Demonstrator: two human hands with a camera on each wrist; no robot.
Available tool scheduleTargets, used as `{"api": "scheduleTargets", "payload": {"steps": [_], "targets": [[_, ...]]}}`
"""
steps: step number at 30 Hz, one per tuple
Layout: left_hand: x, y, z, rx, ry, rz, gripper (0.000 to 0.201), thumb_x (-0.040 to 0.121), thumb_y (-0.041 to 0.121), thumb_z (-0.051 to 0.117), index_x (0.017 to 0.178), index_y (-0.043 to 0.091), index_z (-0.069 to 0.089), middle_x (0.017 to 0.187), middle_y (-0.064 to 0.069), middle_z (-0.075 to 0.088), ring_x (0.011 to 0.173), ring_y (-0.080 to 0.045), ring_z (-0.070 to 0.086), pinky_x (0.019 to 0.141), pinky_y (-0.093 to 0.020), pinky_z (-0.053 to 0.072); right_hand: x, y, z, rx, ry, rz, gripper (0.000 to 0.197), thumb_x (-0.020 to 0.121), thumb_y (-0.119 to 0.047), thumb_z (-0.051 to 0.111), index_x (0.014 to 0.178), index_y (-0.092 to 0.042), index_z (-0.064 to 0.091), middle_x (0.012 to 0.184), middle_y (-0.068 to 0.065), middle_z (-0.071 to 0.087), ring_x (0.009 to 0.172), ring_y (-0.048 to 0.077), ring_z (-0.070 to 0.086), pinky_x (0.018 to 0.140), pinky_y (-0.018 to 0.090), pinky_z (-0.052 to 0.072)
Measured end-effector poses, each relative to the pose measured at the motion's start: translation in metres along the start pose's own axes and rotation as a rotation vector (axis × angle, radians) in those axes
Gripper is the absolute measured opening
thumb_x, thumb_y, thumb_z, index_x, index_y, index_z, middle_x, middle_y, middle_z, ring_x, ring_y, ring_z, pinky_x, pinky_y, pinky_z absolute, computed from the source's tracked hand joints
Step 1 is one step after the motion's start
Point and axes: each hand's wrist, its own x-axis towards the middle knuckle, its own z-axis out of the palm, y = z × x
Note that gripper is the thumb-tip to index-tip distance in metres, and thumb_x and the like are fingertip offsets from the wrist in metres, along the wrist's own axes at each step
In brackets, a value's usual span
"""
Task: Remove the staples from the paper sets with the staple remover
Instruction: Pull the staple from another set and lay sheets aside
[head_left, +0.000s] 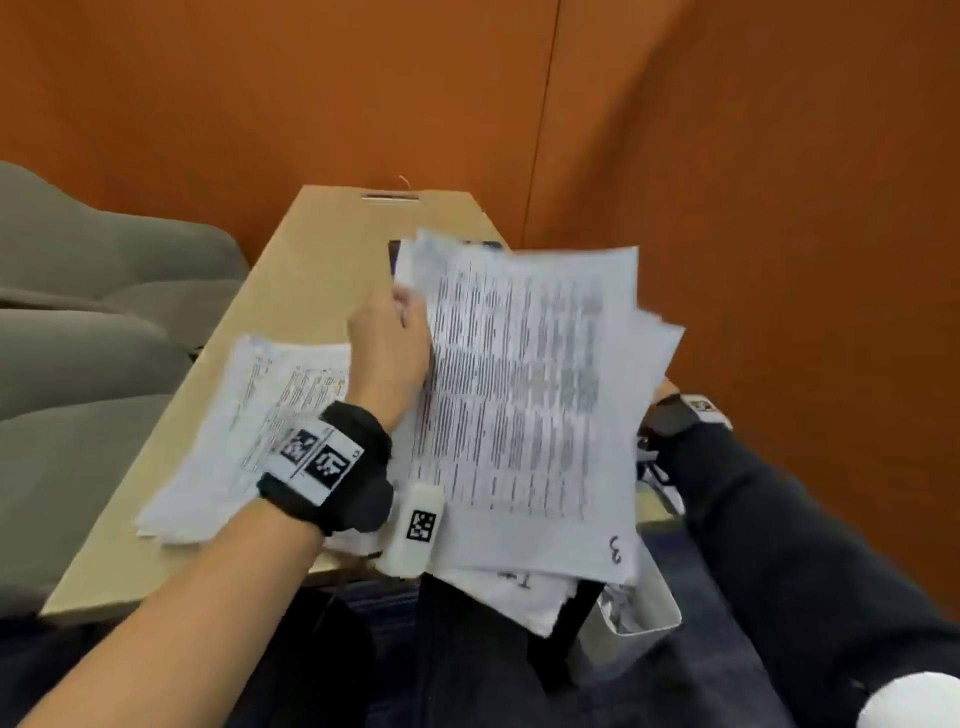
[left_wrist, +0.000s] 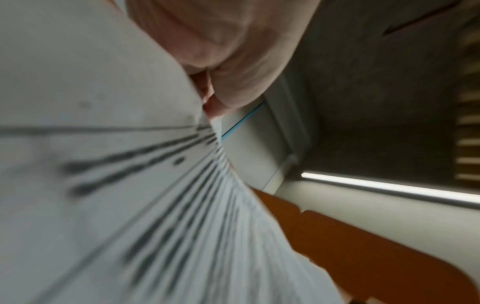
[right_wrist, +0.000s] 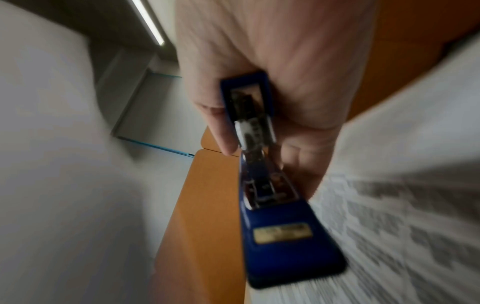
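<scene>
**Friend:** What are you doing right now?

**Me:** My left hand (head_left: 387, 353) is lifting a paper set (head_left: 524, 395) up off the bench (head_left: 306, 244). My fingers are curled round its left edge, so that grip is pinching the pages. The set is up in the air and tilted, with a "3" written near its bottom corner.

**Friend:** And your other hand?

**Me:** My right hand (right_wrist: 272, 82) is behind the lifted pages. Its grip is closed round the staple remover (right_wrist: 272, 205), a blue one with shiny metal in the middle. It is just beside the paper, but I can't tell if it touches.

**Friend:** So which step is this?

**Me:** I think I am picking a set and looking for its staple. No staple shows here. The pages are blurry.

**Friend:** What comes next?

**Me:** I guess I must find the stapled corner, hold the set still, and slide the metal tip under the staple. That needs care, or the paper may tear.

**Friend:** What else is around?

**Me:** A second pile of papers (head_left: 249, 426) lies on the bench by my left wrist. More sheets (head_left: 524, 597) stick out under the lifted set, over the bench edge. There is a clear bin (head_left: 644, 608) low on my right, grey seats (head_left: 93, 322) on the left, and an orange wall (head_left: 467, 104) behind.

**Friend:** Is anything in the way?

**Me:** The big lifted set hides my right hand from above. The loose sheets at the edge might slip off.
</scene>
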Motion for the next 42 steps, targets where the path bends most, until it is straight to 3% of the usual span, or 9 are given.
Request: {"api": "scheduleTargets", "payload": {"steps": [5, 8, 11, 18, 21, 24, 28, 33, 42], "targets": [[0.007, -0.092, 0.038, 0.261, -0.334, -0.402, 0.026, 0.086, 0.018, 0.043, 0.087, -0.007, 0.053, 0.089, -0.025, 0.062, 0.08, -0.036, 0.06, 0.061, -0.033, 0.048, 0.009, -0.023, -0.006, -0.115, -0.053, 0.065, 0.053, 0.101, -0.012, 0.043, 0.144, -0.043, 0.039, 0.121, 0.011, 0.065, 0.081, 0.027, 0.068, 0.067, 0.043, 0.06], [0.023, -0.11, 0.038, 0.403, -0.371, -0.544, 0.07, 0.074, 0.038, 0.055, 0.129, -0.005, 0.047, 0.132, -0.03, 0.049, 0.123, -0.044, 0.044, 0.102, -0.05, 0.039, 0.005, -0.032, 0.013, -0.345, -0.128, -0.01, 0.056, 0.1, -0.011, 0.047, 0.145, -0.043, 0.038, 0.118, 0.008, 0.065, 0.072, 0.018, 0.068, 0.056, 0.031, 0.055], [0.035, -0.1, 0.029, 0.289, -0.405, -0.572, 0.097, 0.079, 0.037, 0.074, 0.147, 0.0, 0.016, 0.151, -0.022, 0.027, 0.137, -0.039, 0.03, 0.11, -0.047, 0.033, -0.002, -0.037, 0.034, -0.507, -0.232, -0.06, 0.054, 0.099, -0.013, 0.051, 0.145, -0.04, 0.04, 0.121, 0.005, 0.065, 0.086, 0.018, 0.07, 0.066, 0.029, 0.058], [0.041, -0.106, 0.023, 0.078, -0.527, -0.624, 0.056, 0.073, 0.018, 0.08, 0.117, -0.004, 0.054, 0.107, -0.016, 0.064, 0.095, -0.033, 0.064, 0.088, -0.043, 0.053, -0.018, -0.04, 0.074, -1.078, -0.518, 0.051, 0.054, 0.1, -0.018, 0.051, 0.144, -0.045, 0.036, 0.132, 0.014, 0.058, 0.099, 0.025, 0.06, 0.081, 0.032, 0.051], [0.03, -0.1, 0.015, -0.114, -0.59, -0.763, 0.01, 0.084, 0.005, 0.06, 0.092, 0.0, 0.059, 0.072, -0.011, 0.06, 0.06, -0.025, 0.061, 0.058, -0.031, 0.054, -0.02, -0.024, 0.077, -1.37, -0.598, 0.005, 0.058, 0.101, -0.02, 0.048, 0.149, -0.045, 0.027, 0.153, -0.002, 0.037, 0.129, 0.022, 0.045, 0.105, 0.028, 0.034], [0.02, -0.101, 0.006, -0.144, -0.699, -0.836, 0.016, 0.084, 0.002, 0.052, 0.069, 0.009, 0.051, 0.059, -0.005, 0.055, 0.045, -0.018, 0.055, 0.047, -0.022, 0.051, -0.016, -0.006, 0.076, -1.413, -0.654, 0.018, 0.057, 0.1, -0.026, 0.049, 0.147, -0.05, 0.027, 0.156, -0.006, 0.033, 0.134, 0.021, 0.039, 0.113, 0.035, 0.028], [0.026, -0.103, -0.003, -0.425, -0.723, -0.853, 0.011, 0.085, 0.009, 0.054, 0.091, 0.006, 0.062, 0.091, -0.014, 0.069, 0.073, -0.025, 0.069, 0.069, -0.033, 0.059, -0.019, 0.013, 0.084, -1.473, -0.696, 0.022, 0.052, 0.099, -0.038, 0.049, 0.145, -0.054, 0.029, 0.15, -0.007, 0.039, 0.125, 0.02, 0.048, 0.106, 0.035, 0.036], [0.036, -0.108, 0.004, -0.618, -0.681, -0.971, 0.061, 0.077, 0.037, 0.061, 0.127, 0.003, 0.059, 0.124, -0.023, 0.06, 0.102, -0.035, 0.063, 0.087, -0.041, 0.051, -0.019, 0.014, 0.085, -1.516, -0.723, 0.047, 0.049, 0.099, -0.036, 0.048, 0.143, -0.051, 0.032, 0.149, -0.005, 0.04, 0.119, 0.019, 0.051, 0.098, 0.031, 0.041], [0.031, -0.113, 0.029, -0.18, -0.788, -0.894, 0.021, 0.093, 0.003, 0.054, 0.113, -0.003, 0.053, 0.081, -0.018, 0.072, 0.064, -0.027, 0.072, 0.056, -0.038, 0.06, -0.026, 0.014, 0.091, -1.643, -0.758, -0.003, 0.05, 0.1, -0.038, 0.046, 0.146, -0.05, 0.027, 0.149, -0.004, 0.04, 0.111, 0.016, 0.048, 0.088, 0.028, 0.04]]}}
